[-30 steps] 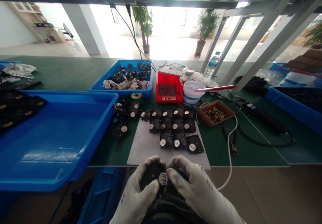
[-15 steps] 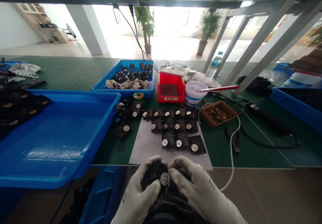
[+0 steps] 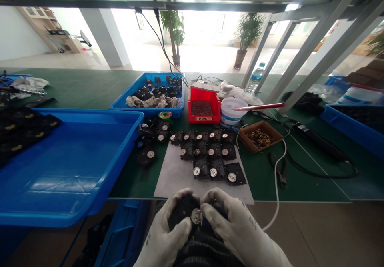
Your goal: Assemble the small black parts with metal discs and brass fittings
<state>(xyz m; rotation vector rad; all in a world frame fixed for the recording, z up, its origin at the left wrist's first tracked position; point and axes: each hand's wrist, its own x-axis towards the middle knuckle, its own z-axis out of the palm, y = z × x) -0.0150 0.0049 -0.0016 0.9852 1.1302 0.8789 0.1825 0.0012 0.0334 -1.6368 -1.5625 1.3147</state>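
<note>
Both my hands wear white gloves and meet low in front of the table edge. My left hand (image 3: 166, 235) and my right hand (image 3: 237, 231) are closed together on one small black part with a round metal disc (image 3: 195, 215). The fingers of each hand press at the disc from either side. Just beyond, on a grey sheet (image 3: 177, 175), lie several similar black parts with metal discs (image 3: 213, 155) in rows.
A large blue tray (image 3: 72, 167) sits at the left. Farther back stand a smaller blue tray of parts (image 3: 150, 95), a red bin (image 3: 204, 107), a white tub (image 3: 229, 113) and a brown box of brass pieces (image 3: 259, 135). A white cable and a black corded tool (image 3: 318, 143) lie at right.
My hands stay locked on the same part, with only slight finger shifts at the disc. The view has drifted a little.
</note>
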